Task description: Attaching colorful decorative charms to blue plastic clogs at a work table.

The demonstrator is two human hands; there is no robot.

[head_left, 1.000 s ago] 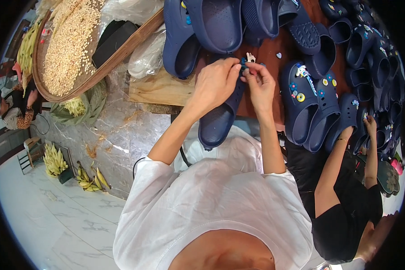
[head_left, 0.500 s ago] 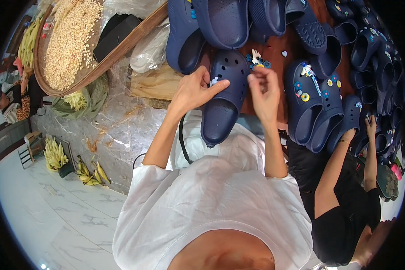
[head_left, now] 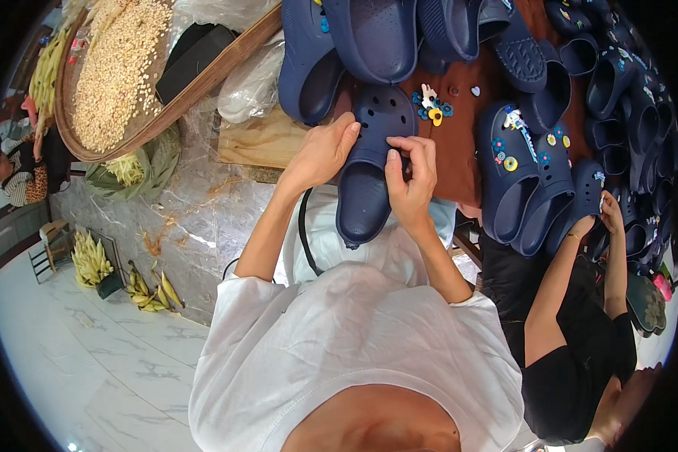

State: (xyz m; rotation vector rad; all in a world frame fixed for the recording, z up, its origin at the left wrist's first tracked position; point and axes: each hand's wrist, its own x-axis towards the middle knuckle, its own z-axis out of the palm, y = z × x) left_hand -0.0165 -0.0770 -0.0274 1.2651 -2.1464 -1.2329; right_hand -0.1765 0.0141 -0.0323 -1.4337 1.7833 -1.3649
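Observation:
A navy clog (head_left: 368,200) lies toe-up in front of me, its holed upper half over the table's edge and its heel pointing at my body. My left hand (head_left: 316,158) is closed around the clog's left side, thumb on top. Over the right side of the upper, near the strap, my right hand (head_left: 413,177) is curled with thumb and forefinger close together. Whatever that pinch may hold is too small to see. Just beyond lie a white rabbit-shaped charm (head_left: 429,95), blue flower charms (head_left: 447,108) and a yellow charm (head_left: 435,116).
More navy clogs (head_left: 373,38) line the far side; a decorated pair (head_left: 508,173) stands to the right. There a co-worker's hands (head_left: 599,218) handle another clog. Far left is a woven tray (head_left: 151,124) of pale kernels, beside a wooden board (head_left: 260,143).
My right hand has moved left and nearer, from beside the charms onto the clog's upper. My left thumb has drawn back; the small white piece near it no longer shows.

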